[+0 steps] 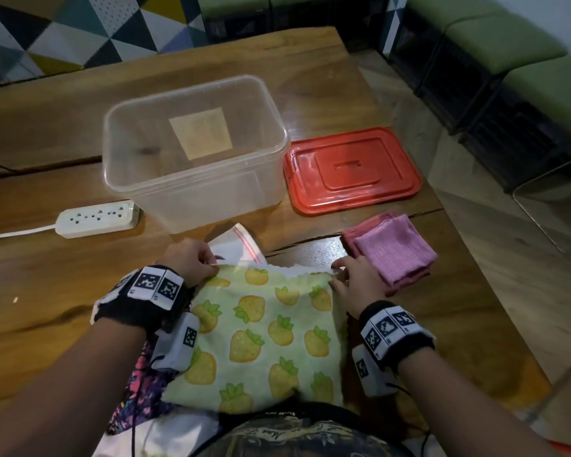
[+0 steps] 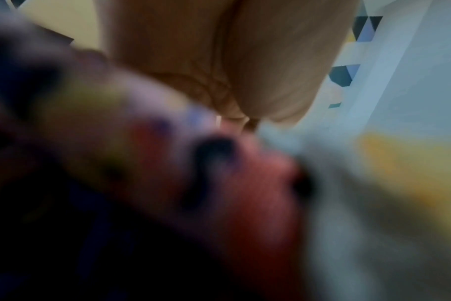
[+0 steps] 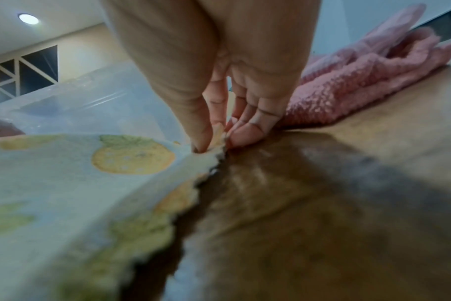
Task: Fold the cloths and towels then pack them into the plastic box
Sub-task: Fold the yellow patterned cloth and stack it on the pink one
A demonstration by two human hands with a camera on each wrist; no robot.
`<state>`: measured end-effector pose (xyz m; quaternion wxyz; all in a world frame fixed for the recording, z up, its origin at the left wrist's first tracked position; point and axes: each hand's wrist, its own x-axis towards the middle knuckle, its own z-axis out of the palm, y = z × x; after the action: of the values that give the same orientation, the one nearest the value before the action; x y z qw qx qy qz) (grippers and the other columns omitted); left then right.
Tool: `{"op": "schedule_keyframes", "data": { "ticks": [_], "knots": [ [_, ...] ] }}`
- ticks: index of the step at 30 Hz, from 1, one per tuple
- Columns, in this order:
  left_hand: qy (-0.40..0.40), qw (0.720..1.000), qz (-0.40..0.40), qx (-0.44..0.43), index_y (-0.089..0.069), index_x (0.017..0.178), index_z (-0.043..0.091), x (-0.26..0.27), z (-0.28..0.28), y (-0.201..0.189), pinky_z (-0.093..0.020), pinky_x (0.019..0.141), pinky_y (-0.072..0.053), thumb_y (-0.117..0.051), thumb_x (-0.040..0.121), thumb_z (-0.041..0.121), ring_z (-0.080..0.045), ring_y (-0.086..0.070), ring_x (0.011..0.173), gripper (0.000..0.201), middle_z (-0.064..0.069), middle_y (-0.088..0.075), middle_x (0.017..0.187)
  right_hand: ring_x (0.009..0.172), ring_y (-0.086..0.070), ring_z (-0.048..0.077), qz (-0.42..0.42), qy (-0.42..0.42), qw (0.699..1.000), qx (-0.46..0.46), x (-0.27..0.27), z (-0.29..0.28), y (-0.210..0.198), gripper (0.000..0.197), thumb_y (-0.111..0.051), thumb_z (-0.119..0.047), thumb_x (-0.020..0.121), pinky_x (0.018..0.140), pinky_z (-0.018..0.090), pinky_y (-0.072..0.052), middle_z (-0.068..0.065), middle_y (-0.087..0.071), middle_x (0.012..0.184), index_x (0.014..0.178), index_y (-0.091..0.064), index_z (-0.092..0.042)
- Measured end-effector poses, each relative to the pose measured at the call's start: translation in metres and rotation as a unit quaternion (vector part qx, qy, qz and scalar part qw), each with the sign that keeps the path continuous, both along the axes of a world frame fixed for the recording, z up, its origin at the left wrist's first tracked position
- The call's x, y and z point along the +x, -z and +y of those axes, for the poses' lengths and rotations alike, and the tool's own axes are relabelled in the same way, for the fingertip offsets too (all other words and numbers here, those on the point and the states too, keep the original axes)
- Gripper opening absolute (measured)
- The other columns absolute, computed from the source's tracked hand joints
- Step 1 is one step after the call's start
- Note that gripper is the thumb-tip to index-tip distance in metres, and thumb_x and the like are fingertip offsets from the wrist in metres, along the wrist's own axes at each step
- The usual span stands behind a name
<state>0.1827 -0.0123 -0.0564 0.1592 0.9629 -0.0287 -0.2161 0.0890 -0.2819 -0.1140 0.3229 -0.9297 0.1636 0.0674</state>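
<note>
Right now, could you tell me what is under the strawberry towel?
A white cloth with a red stripe pokes out from under the strawberry towel, and a dark patterned cloth shows at its left. How far either one reaches underneath is hidden.

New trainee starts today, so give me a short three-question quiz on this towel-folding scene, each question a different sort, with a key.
1. True or false: the plastic box already holds a folded towel.
2. Multiple choice: the red lid lies (a) on the box, (b) on the table right of the box, (c) under the pink cloth.
3. Fill in: both hands, left hand and right hand, pinch the far corners of the ______-print towel.

Key:
1. False; the box holds no towel.
2. b; the folded pink cloth lies nearer than the lid.
3. Strawberry.
</note>
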Motion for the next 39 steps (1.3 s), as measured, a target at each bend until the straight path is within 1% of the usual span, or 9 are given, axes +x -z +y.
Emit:
{"op": "schedule_keyframes", "data": {
  "ticks": [6,10,16,22,23,25,27,35,39],
  "knots": [
    [-0.021,1.0,-0.017,-0.015,-0.06,0.06,0.023,0.001,-0.002,-0.009,-0.024,0.065,-0.037,-0.075,0.075,0.019,-0.019,-0.056,0.077,0.021,0.008,-0.056,0.065,0.092,-0.052,0.021,0.024,-0.02,0.999,-0.045,0.0,0.003,-0.004,0.005,-0.059,-0.019,0.088,0.085,0.037,-0.046,0.002,-0.048,0.101,0.089,-0.054,-0.017],
    [-0.062,0.986,-0.086,-0.131,-0.067,0.069,0.016,-0.007,0.009,-0.026,-0.014,0.054,-0.04,-0.075,0.075,0.014,-0.014,-0.057,0.068,0.011,0.005,-0.061,0.066,0.076,-0.055,0.015,-0.032,0.027,0.993,0.11,-0.001,-0.016,-0.022,0.01,-0.064,-0.013,0.084,0.073,0.03,-0.048,-0.006,-0.055,0.075,0.081,-0.055,-0.016],
    [-0.119,0.884,-0.144,-0.428,-0.061,0.068,0.01,-0.026,0.01,-0.08,-0.007,0.043,-0.038,-0.064,0.078,-0.004,0.003,-0.051,0.041,0.017,0.013,-0.062,0.047,0.039,-0.049,0.0,-0.221,0.101,0.904,0.352,-0.006,-0.032,-0.091,0.019,-0.062,0.003,0.083,0.041,0.012,-0.039,-0.008,-0.061,0.049,0.075,-0.057,-0.014],
    [-0.144,0.773,-0.174,-0.593,-0.072,0.073,0.027,-0.041,0.02,-0.126,-0.015,0.039,-0.029,-0.064,0.077,0.013,-0.001,-0.042,0.042,0.017,0.011,-0.056,0.051,0.048,-0.057,-0.001,-0.321,0.037,0.871,0.37,-0.012,-0.03,-0.154,0.017,-0.059,0.0,0.085,0.044,0.012,-0.044,-0.014,-0.068,0.059,0.084,-0.063,-0.016],
    [-0.13,0.77,-0.161,-0.604,-0.073,0.083,0.027,-0.044,0.023,-0.132,-0.015,0.039,-0.028,-0.065,0.076,0.017,-0.003,-0.042,0.044,0.015,0.01,-0.057,0.056,0.053,-0.06,-0.002,-0.33,0.024,0.873,0.359,-0.013,-0.03,-0.162,0.019,-0.06,0.0,0.085,0.047,0.013,-0.047,-0.016,-0.07,0.063,0.083,-0.064,-0.018],
    [-0.083,0.821,-0.16,-0.542,-0.071,0.094,0.025,-0.05,0.026,-0.142,-0.012,0.041,-0.031,-0.066,0.078,0.016,-0.004,-0.041,0.049,0.019,0.006,-0.057,0.063,0.056,-0.062,-0.001,-0.335,0.005,0.886,0.321,-0.014,-0.032,-0.172,0.023,-0.061,0.001,0.084,0.05,0.013,-0.049,-0.017,-0.07,0.064,0.08,-0.064,-0.021],
    [-0.052,0.864,-0.203,-0.457,-0.071,0.083,0.025,-0.056,0.025,-0.149,-0.009,0.042,-0.033,-0.063,0.083,0.008,0.0,-0.041,0.046,0.019,0.011,-0.057,0.055,0.058,-0.064,0.001,-0.344,-0.005,0.896,0.282,-0.02,-0.034,-0.178,0.025,-0.061,0.002,0.084,0.052,0.015,-0.052,-0.016,-0.07,0.065,0.076,-0.064,-0.022],
    [-0.044,0.83,-0.296,-0.471,-0.063,0.084,0.023,-0.075,0.014,-0.161,-0.006,0.052,-0.042,-0.059,0.086,0.006,0.003,-0.054,0.055,0.018,-0.001,-0.059,0.071,0.039,-0.055,0.005,-0.329,-0.037,0.896,0.295,-0.034,-0.026,-0.189,0.023,-0.047,0.0,0.093,0.036,0.014,-0.04,-0.009,-0.062,0.052,0.08,-0.052,-0.019],
    [0.022,0.865,-0.177,-0.469,-0.074,0.089,0.027,-0.093,0.037,-0.165,-0.01,0.059,-0.045,-0.07,0.072,0.041,-0.003,-0.058,0.065,0.023,-0.001,-0.069,0.078,0.035,-0.045,0.004,-0.322,-0.057,0.871,0.366,-0.049,-0.036,-0.191,0.012,-0.056,-0.007,0.086,0.036,0.013,-0.036,-0.006,-0.055,0.047,0.077,-0.057,-0.014]
  ]
}}
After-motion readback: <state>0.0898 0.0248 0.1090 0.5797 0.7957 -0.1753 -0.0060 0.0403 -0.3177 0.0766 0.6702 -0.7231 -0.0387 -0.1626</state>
